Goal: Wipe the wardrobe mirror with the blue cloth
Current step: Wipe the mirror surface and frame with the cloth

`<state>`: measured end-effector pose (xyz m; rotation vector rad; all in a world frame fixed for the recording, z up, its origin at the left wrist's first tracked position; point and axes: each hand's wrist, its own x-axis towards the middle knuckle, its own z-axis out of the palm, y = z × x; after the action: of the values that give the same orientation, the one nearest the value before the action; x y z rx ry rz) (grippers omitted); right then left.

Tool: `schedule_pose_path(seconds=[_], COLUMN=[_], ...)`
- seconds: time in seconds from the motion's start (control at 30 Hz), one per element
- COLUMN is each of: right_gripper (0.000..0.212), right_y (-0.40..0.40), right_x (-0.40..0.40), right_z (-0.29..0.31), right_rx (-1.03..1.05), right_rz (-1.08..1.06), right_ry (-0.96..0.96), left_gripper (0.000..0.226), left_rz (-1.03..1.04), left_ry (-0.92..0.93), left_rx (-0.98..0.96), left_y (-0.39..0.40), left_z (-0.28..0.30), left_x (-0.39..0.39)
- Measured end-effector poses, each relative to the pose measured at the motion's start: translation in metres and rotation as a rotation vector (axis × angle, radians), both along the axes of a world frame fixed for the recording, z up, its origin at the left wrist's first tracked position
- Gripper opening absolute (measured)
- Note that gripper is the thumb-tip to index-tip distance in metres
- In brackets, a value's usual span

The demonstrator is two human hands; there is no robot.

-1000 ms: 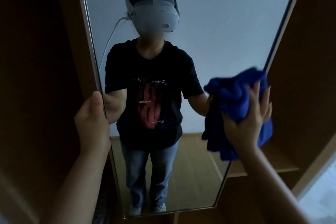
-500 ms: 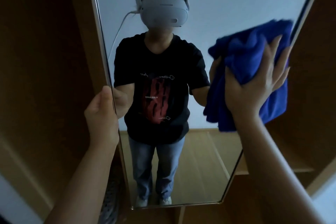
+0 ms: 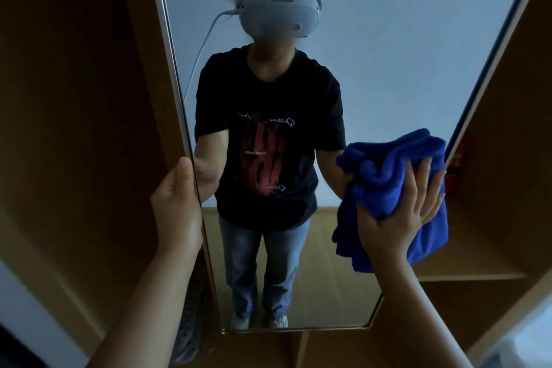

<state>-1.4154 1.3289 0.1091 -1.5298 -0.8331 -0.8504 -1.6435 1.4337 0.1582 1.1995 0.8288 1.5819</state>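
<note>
Wardrobe (image 3: 74, 128): brown panels flank the mirror on both sides.
Mirror (image 3: 388, 54): tall and framed; my reflection fills its centre.
Blue cloth (image 3: 385, 176): bunched against the glass at the mirror's right edge, under my right palm.
Right hand (image 3: 397, 218): fingers spread flat, pressing the cloth to the glass.
Left hand (image 3: 176, 206): thumb on the mirror's left edge; fingers hidden behind it, probably wrapped round.

Cloth (image 3: 388, 176): blue, plush, matt terry fabric;
Mirror (image 3: 373, 54): smooth, glossy glass; thin metal frame;
Wardrobe (image 3: 74, 98): matt wood

Blue cloth (image 3: 388, 164) (bunched) against mirror (image 3: 388, 39).
</note>
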Motion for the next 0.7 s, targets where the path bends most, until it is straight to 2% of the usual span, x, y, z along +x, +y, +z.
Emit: schedule_pose_path(seconds=[0.2,0.33,0.43,0.57,0.7], right_gripper=[0.073,0.078,0.079,0.078,0.079], right_y=[0.023,0.041,0.060,0.080,0.090], right_x=[-0.038,-0.075,-0.107,-0.142,-0.161], right_z=[0.003,0.002,-0.004,-0.012,-0.032], right_rx=[0.083,0.041,-0.047,-0.132,-0.288], right_rz=[-0.036,0.011,0.022,0.046,0.042], right_ry=[0.166,0.160,0.092,-0.034,-0.347], left_gripper=[0.019,0.023,0.032,0.026,0.027], left_rz=[-0.122,-0.265,-0.347,-0.392,-0.427], left_ry=[-0.038,-0.008,-0.017,0.056,0.063], left_rx=[-0.080,-0.099,-0.173,-0.242,-0.295], left_y=[0.003,0.007,0.010,0.008,0.011], left_z=[-0.010,-0.019,-0.023,-0.031,-0.031], left_x=[-0.005,-0.015,-0.023,-0.032,-0.041])
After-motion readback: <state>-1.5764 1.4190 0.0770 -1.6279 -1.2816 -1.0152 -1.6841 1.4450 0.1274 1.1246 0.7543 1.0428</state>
